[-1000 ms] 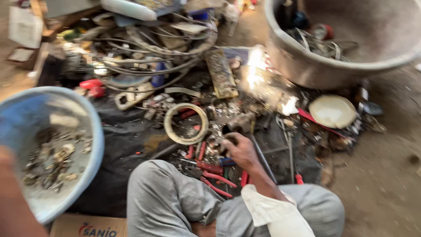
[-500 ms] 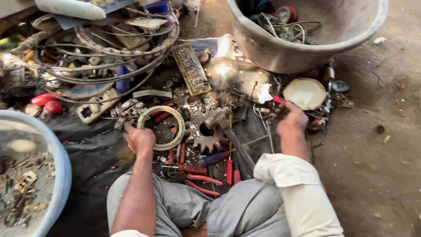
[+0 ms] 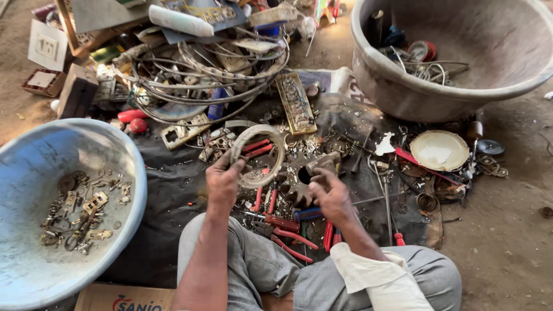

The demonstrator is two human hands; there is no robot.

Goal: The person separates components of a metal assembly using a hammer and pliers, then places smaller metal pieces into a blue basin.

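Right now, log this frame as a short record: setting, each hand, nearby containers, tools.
setting: person seated on the ground over a dark cloth strewn with metal scrap
left hand: grips a pale metal ring, lifted at a tilt
right hand: holds a rusty toothed gear with a short shaft
left side: blue basin with small metal bits
upper right: large grey tub holding wires
tools: red-handled pliers by the knees; red-handled screwdriver to the right
behind: tangle of wire hoops
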